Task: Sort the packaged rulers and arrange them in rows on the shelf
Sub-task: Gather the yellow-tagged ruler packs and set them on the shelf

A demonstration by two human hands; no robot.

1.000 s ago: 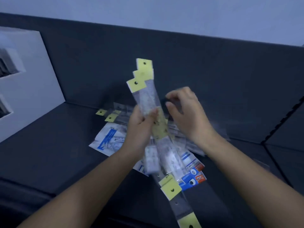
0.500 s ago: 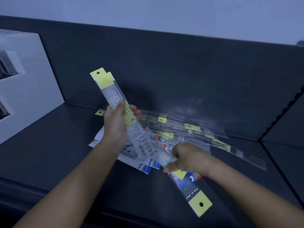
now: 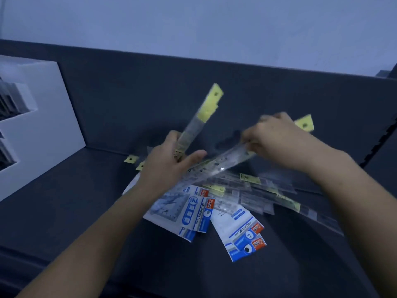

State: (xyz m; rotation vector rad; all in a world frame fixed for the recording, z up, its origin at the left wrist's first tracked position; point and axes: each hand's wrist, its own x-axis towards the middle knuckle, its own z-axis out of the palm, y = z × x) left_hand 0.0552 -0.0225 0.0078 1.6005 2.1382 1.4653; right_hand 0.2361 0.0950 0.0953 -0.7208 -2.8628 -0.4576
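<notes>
My left hand (image 3: pixel 169 166) grips a bundle of clear packaged rulers (image 3: pixel 198 123) with yellow hang tabs, tilted up and to the right over the dark shelf (image 3: pixel 64 203). My right hand (image 3: pixel 277 138) pinches another clear packaged ruler (image 3: pixel 217 168) near its upper end; its yellow tab (image 3: pixel 305 124) sticks out behind the hand, and its lower end lies across under my left thumb. Below both hands a loose pile of packaged rulers (image 3: pixel 262 190) lies on the shelf, with blue-and-white geometric set packs (image 3: pixel 242 231) at its front.
A white foam block (image 3: pixel 49 117) with rectangular cut-outs stands at the left end of the shelf. The dark back panel (image 3: pixel 150 82) rises behind the pile. A dark divider with a notched edge (image 3: pixel 380 147) borders the right side.
My left hand swung its bundle from leaning left to leaning right. My right hand rose from low beside the pile and now holds a single ruler up by its tab end.
</notes>
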